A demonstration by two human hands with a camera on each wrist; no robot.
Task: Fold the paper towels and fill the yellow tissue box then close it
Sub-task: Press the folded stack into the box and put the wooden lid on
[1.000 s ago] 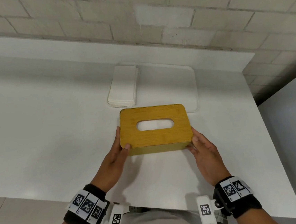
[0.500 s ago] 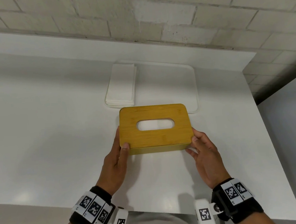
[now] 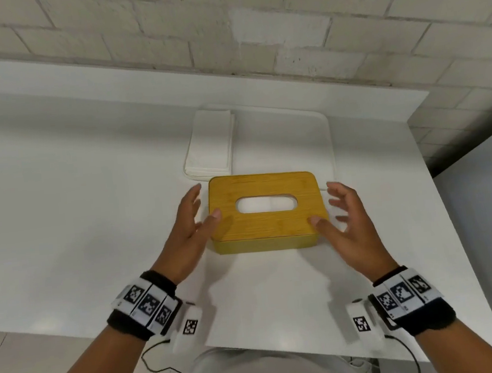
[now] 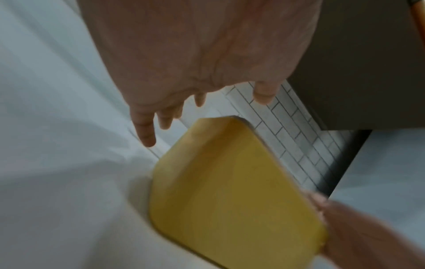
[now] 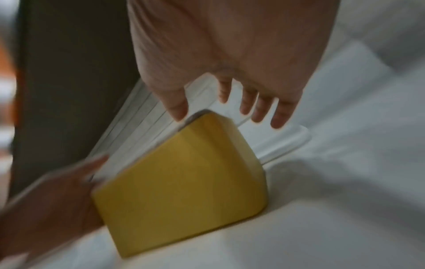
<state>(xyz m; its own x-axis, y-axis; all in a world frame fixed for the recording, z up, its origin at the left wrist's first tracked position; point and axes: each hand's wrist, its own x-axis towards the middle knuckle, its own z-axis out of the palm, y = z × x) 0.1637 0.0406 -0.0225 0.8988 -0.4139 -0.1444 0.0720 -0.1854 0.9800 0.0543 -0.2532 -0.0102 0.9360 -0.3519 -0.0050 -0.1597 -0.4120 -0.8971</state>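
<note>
The yellow tissue box (image 3: 268, 241) stands on the white table (image 3: 76, 217) with its wooden lid (image 3: 266, 220) on, the oval slot facing up. My left hand (image 3: 194, 221) hovers at the box's left end, fingers spread and straight, thumb tip over the lid's edge. My right hand (image 3: 340, 216) is spread open at the right end, thumb over the lid's front right corner. Neither grips the box. In both wrist views the box (image 4: 230, 191) (image 5: 184, 182) lies below open fingers. A stack of folded paper towels (image 3: 210, 144) lies behind the box.
The towels lie on a white tray (image 3: 294, 139) behind the box, near the brick wall (image 3: 254, 35). The table's right edge (image 3: 466, 240) drops off to the floor. The front edge runs close to my body.
Both hands have let go of the box's front corners and lifted with fingers spread. The box now sits on the table slightly further from me.
</note>
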